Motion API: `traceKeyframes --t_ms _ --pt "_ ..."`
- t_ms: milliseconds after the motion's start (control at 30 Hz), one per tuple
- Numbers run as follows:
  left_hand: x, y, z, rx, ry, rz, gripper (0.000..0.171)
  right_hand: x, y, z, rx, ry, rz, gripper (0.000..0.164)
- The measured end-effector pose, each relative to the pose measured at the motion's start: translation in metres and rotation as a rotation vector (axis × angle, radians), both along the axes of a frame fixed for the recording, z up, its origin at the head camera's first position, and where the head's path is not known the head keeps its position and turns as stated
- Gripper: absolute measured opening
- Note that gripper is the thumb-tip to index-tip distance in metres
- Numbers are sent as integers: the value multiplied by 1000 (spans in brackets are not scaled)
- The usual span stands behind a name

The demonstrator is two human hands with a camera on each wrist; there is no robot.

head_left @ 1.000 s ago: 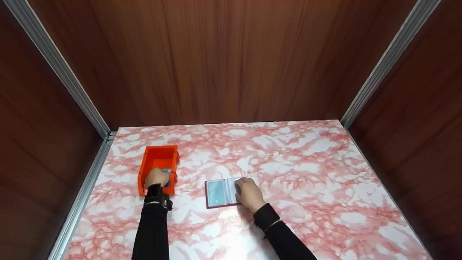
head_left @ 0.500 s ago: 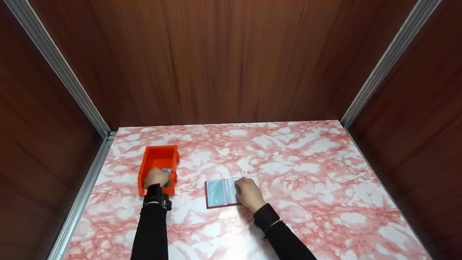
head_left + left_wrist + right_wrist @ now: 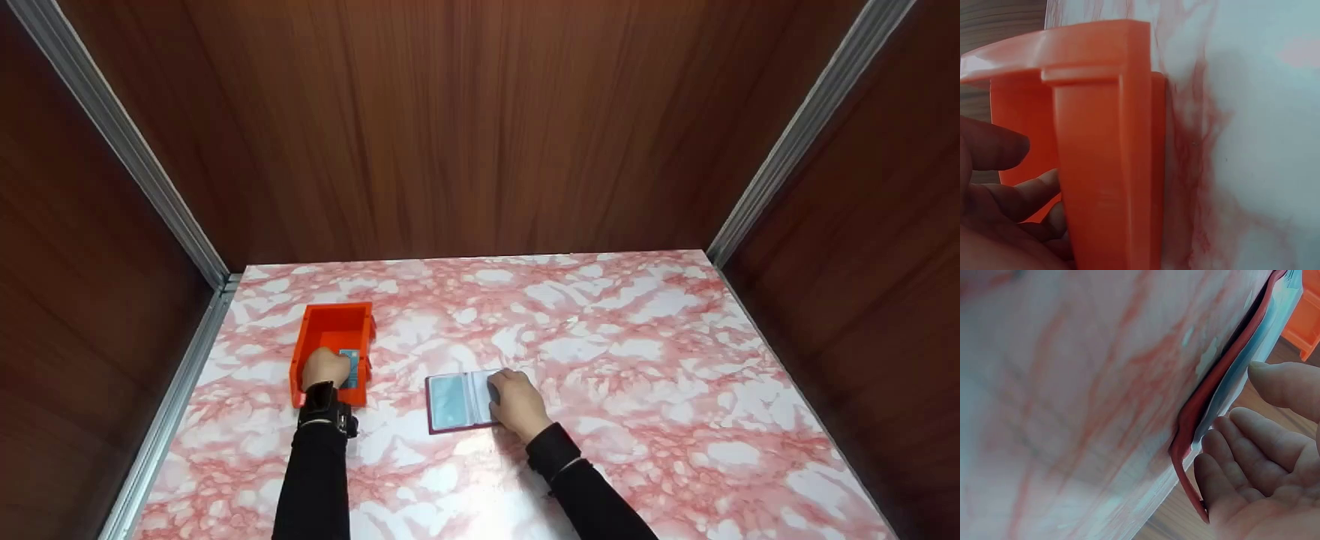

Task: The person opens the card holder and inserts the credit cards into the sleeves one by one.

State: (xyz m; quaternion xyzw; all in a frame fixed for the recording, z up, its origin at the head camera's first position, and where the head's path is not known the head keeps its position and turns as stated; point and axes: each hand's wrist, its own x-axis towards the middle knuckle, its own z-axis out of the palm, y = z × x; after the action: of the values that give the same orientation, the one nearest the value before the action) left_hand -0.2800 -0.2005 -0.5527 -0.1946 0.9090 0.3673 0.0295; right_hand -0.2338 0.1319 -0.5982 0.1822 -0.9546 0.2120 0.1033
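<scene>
In the head view my left hand (image 3: 325,367) reaches down into an orange plastic bin (image 3: 337,309) on the left. A blue card (image 3: 349,369) lies in the bin beside that hand. The left wrist view shows thumb and fingers apart inside the bin (image 3: 1100,169), with nothing visible between them; the fingertips are partly hidden by its wall. My right hand (image 3: 519,405) rests on the right side of an opened card holder (image 3: 450,401) with a dark red cover and clear sleeves. Up close, its bent fingers touch the holder's red edge (image 3: 1207,391), thumb apart from them.
A table (image 3: 637,360) with a red and white marbled top carries the bin and holder. Brown wood-grain panels (image 3: 465,135) enclose it at the back and both sides, with metal rails (image 3: 817,127) at the corners.
The blue card beside my left hand has shifted and shows more of its face. The bin has slid slightly right. My right hand and the holder look unmoved.
</scene>
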Motion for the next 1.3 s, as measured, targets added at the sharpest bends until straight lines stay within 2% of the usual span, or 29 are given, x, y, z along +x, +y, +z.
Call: traceKeyframes --t_ms 267,433,533,667,933,1133,1300 --pt "-4 -3 -9 -7 78 19 22 0 0 0 3 11 3 33" --pt "-3 0 -9 -13 110 38 20 -1 0 -1 1 7 3 32" --pt "-1 3 -7 5 99 39 14 -1 0 -2 3 5 3 31" --pt "0 4 -6 37 93 30 19 -1 1 -2 6 8 0 32" --pt "-1 4 -5 15 118 31 21 -1 1 -1 1 -1 4 33" --pt "-1 4 0 -13 168 80 26 -1 1 -1 -1 -5 -2 33" --pt "-2 5 5 19 235 151 28 -1 0 -2 4 -3 -2 31"
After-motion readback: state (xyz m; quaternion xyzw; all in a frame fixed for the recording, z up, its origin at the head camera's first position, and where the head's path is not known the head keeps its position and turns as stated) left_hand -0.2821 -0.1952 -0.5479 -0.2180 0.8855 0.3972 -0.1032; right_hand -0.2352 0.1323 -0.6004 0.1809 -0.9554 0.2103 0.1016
